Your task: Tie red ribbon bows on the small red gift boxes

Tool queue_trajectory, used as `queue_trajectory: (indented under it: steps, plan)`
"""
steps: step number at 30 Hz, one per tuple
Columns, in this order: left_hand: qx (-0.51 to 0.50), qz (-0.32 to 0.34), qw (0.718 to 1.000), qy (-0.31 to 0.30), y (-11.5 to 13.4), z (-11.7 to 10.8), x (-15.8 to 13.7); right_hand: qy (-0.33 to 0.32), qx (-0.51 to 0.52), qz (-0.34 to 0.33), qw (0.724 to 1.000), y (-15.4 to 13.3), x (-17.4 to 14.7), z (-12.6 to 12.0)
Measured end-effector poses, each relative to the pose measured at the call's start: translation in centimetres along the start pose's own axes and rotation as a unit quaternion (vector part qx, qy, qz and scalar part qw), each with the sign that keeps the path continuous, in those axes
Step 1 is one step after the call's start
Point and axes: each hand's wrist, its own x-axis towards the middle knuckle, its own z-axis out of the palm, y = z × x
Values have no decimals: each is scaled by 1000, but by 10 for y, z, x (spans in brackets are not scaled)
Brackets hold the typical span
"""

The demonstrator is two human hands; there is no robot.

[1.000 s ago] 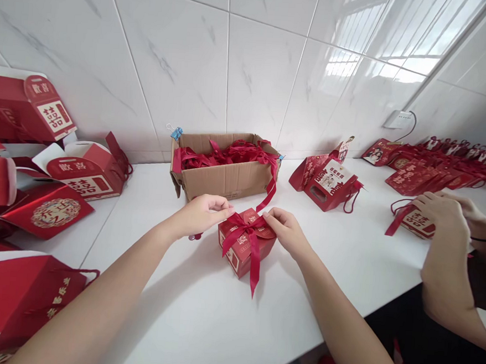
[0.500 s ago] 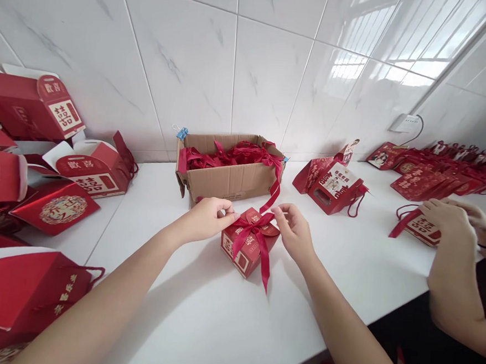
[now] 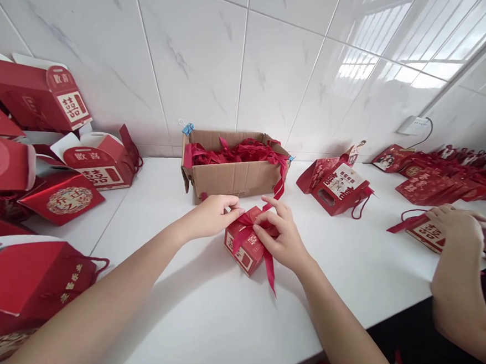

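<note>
A small red gift box [image 3: 241,258] with gold lettering stands on the white table in front of me. A red ribbon [image 3: 270,272] is tied in a bow on its top, one tail hanging past the box's near edge. From the left, my left hand [image 3: 217,216] pinches the bow's left loop between thumb and fingers. My right hand [image 3: 283,232] reaches over the top from the right, thumb and index finger closed on the ribbon near the knot, the other fingers raised. Its fingers cover the bow's right side.
Behind the gift box stands an open cardboard box [image 3: 235,180] full of red ribbons. Stacked red boxes [image 3: 70,195] fill the left side. Right of centre sits a red carton [image 3: 337,188]. Further right, a co-worker's hands [image 3: 458,227] hold another red box [image 3: 425,232].
My right hand has moved left from the bow's right loop to its knot. My left hand stays at the left loop. The view has shifted slightly.
</note>
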Motion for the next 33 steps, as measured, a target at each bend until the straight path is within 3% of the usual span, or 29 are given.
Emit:
queue_trajectory:
  steps: [8, 12, 14, 17, 20, 24, 33]
  plan:
    - [17, 40, 998, 42, -5, 8, 5, -7, -16, -20, 1000, 0, -2, 6]
    - [12, 21, 999, 41, -2, 3, 3, 14, 11, -12, 1000, 2, -2, 4]
    - [-2, 2, 999, 40, 0, 0, 1, 64, 40, 26, 997, 6, 0, -1]
    - [-27, 15, 997, 77, 4, -1, -2, 138, 84, 149, 975, 13, 3, -9]
    - [1, 71, 988, 139, 10, 10, -4, 113, 142, 240, 954, 19, 6, -10]
    - [63, 111, 977, 172, 15, 33, -6, 70, 222, 271, 934, 20, 7, -3]
    - [34, 114, 980, 158, 9, 46, -2, 118, 300, 261, 910, 14, 6, -2]
